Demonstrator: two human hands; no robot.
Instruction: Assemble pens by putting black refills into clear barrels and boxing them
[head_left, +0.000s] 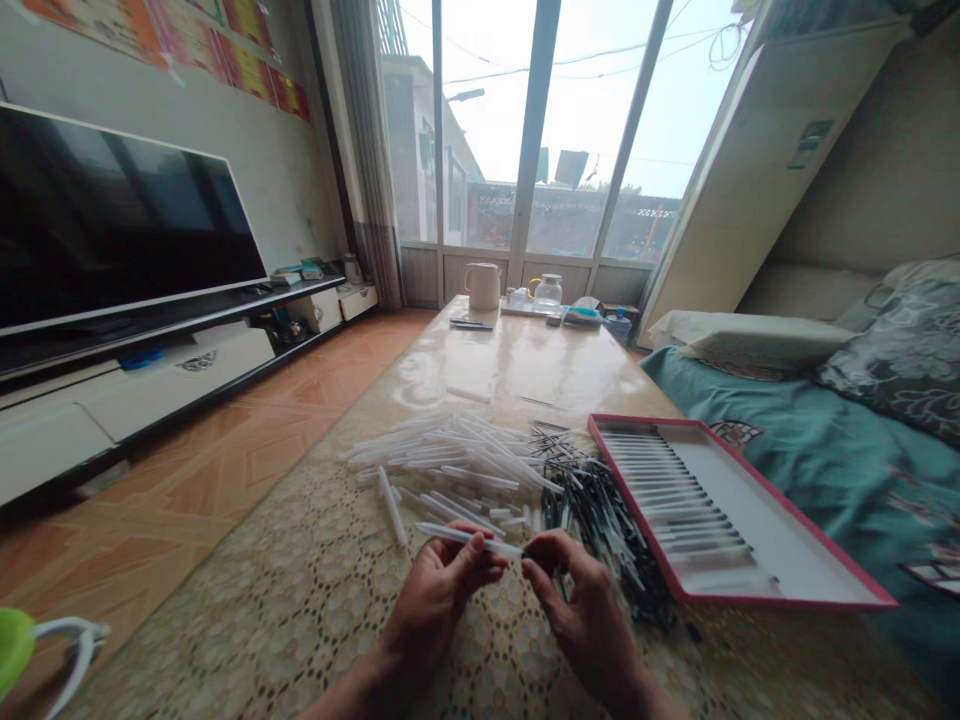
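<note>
My left hand is closed around a translucent white pen barrel, held nearly level with its narrow end to the left. At the barrel's right end, my right hand pinches a small dark piece, mostly hidden by the fingers. Just beyond the hands lies a loose pile of white pen barrels. To its right is a heap of thin black pen parts, close to my right hand. An open box with a pink-red rim holds a row of dark-ended pens along its left side.
A patterned cover lies over the long table. At its far end stand a beige jug, a glass jar and a tissue pack. A teal-covered sofa borders the right side. A green object shows lower left.
</note>
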